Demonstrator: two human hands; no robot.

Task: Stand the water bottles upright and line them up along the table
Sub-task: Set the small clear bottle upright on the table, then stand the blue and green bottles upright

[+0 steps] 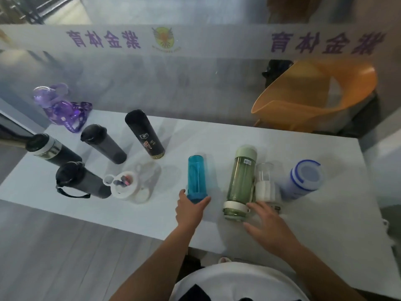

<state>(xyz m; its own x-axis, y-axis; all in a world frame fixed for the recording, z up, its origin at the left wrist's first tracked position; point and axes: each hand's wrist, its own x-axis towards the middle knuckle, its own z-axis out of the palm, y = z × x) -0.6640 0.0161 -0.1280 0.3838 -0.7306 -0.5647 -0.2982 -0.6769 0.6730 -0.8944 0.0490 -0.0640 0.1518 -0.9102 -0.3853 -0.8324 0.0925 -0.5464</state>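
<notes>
Close to me, my left hand (191, 208) gripped the blue bottle (197, 178) lying on the table (314, 218), my right hand (269, 227) spread open beside the green bottle (240, 181); tipping slowly seemed best.

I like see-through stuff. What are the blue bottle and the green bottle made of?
The blue bottle looks like clear tinted plastic: you can see the table through it, though it could be glass. The green bottle also looks see-through, plastic or glass, with a matte pale green cap that looks like plastic. The left hand holds the blue one.
</notes>
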